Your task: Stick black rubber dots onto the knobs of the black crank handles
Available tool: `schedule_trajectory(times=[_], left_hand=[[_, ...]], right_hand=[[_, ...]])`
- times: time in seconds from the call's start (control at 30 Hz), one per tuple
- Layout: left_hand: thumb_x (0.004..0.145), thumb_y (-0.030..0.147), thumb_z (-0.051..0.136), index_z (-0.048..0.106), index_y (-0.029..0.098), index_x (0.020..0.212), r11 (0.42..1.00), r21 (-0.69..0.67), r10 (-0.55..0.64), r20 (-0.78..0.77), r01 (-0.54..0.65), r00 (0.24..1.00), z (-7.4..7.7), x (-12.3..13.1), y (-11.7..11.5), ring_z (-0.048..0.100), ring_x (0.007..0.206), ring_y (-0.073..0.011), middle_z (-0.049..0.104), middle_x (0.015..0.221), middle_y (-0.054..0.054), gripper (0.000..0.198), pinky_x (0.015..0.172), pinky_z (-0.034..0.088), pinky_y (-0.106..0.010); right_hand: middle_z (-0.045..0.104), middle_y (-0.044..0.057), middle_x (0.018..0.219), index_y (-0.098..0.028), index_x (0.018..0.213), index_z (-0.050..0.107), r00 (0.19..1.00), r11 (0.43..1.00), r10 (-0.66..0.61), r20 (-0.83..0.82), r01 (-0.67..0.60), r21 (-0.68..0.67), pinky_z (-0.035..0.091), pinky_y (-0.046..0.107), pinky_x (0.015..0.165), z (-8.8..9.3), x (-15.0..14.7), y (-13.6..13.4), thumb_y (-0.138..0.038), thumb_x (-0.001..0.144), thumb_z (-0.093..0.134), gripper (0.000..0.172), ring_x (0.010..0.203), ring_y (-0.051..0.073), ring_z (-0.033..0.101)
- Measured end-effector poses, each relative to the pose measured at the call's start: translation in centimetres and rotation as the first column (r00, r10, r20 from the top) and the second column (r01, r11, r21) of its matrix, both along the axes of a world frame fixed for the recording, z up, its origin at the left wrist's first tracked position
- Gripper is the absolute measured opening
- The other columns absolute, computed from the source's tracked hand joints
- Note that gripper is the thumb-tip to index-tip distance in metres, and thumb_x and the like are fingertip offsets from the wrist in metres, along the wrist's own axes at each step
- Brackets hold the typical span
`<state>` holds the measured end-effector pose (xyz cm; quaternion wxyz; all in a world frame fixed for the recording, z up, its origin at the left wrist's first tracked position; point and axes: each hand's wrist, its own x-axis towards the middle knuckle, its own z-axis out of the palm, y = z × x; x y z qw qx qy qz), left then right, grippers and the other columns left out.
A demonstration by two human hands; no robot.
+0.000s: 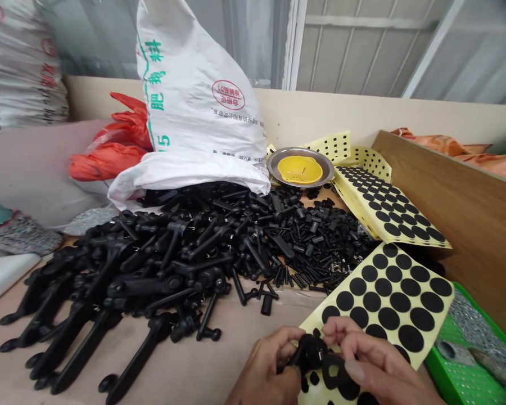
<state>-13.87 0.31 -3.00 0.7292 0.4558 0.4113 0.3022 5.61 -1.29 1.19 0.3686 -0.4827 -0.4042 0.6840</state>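
Observation:
My left hand (270, 365) is closed around a black plastic part (310, 353) with a rounded end, held low over the front right of the table. Close beside it my right hand (382, 363) has its fingers curled and drawn together; whatever they pinch, if anything, is too small or hidden to name. Beneath both hands lies a yellow backing sheet (366, 269) bearing rows of round black stickers. A large heap of black plastic arms (168, 264) with ball ends spreads across the table to the left.
Small black screws and sleeves (307, 236) are piled behind the hands. A white woven sack (202, 84) stands at the back, near a metal bowl (274, 163) with a yellow strainer (299, 169). More sticker sheets (405, 211) lean against a wooden board (459, 197). A green tray (451, 371) holds metal bits.

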Motion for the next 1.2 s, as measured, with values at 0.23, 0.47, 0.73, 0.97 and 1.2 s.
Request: schedule_trajectory(times=[0.23,0.47,0.73,0.97,1.2], left_hand=[[0.067,0.015,0.051,0.056,0.016,0.114,0.999,0.031,-0.011,-0.077,0.014,0.997,1.0,-0.6,-0.3,0.058,0.066,-0.0139,0.067,0.088,-0.004,0.048,0.054,0.044,-0.021],[0.07,0.016,0.055,0.056,0.021,0.12,0.996,0.079,0.047,-0.191,-0.032,0.98,0.2,-1.1,-1.0,0.061,0.079,-0.0181,0.066,0.102,-0.005,0.05,0.065,0.049,-0.024],[0.07,0.015,0.053,0.059,0.021,0.118,0.99,0.139,0.024,-0.212,0.006,0.977,0.3,-1.2,-0.9,0.06,0.086,-0.0192,0.066,0.103,-0.004,0.049,0.07,0.049,-0.026],[0.075,0.023,0.055,0.058,0.02,0.119,0.992,0.125,0.02,-0.184,0.003,0.983,0.8,-1.0,-1.0,0.06,0.072,-0.0163,0.068,0.089,-0.004,0.044,0.062,0.048,-0.023],[0.078,0.035,0.058,0.056,0.022,0.121,0.996,0.081,0.04,-0.232,-0.022,0.972,0.7,-0.9,-1.3,0.058,0.068,-0.0154,0.067,0.091,-0.004,0.045,0.057,0.047,-0.022]], right_hand=[[0.055,0.005,0.108,-0.021,0.069,0.062,0.997,0.999,-0.009,0.08,0.013,-0.046,0.037,0.03,0.088,0.1,-0.8,0.4,-0.042,0.069,0.067,0.021,0.107,0.024,0.049],[0.054,0.004,0.106,-0.022,0.069,0.063,0.991,0.998,-0.028,0.129,0.035,-0.055,0.036,0.031,0.085,0.4,-1.1,0.4,-0.043,0.068,0.067,0.022,0.102,0.024,0.05],[0.053,0.003,0.103,-0.022,0.067,0.061,0.987,1.0,-0.004,0.161,0.008,-0.027,0.037,0.029,0.081,0.5,-1.2,0.4,-0.044,0.071,0.065,0.023,0.096,0.022,0.052],[0.053,0.003,0.102,-0.021,0.066,0.059,0.987,0.999,-0.012,0.16,0.017,-0.029,0.038,0.028,0.078,0.4,-1.3,0.4,-0.043,0.07,0.066,0.023,0.094,0.022,0.052],[0.055,0.003,0.1,-0.022,0.066,0.06,0.983,1.0,-0.013,0.185,0.014,-0.006,0.038,0.027,0.076,0.4,-1.5,0.6,-0.042,0.07,0.065,0.021,0.09,0.02,0.051]])
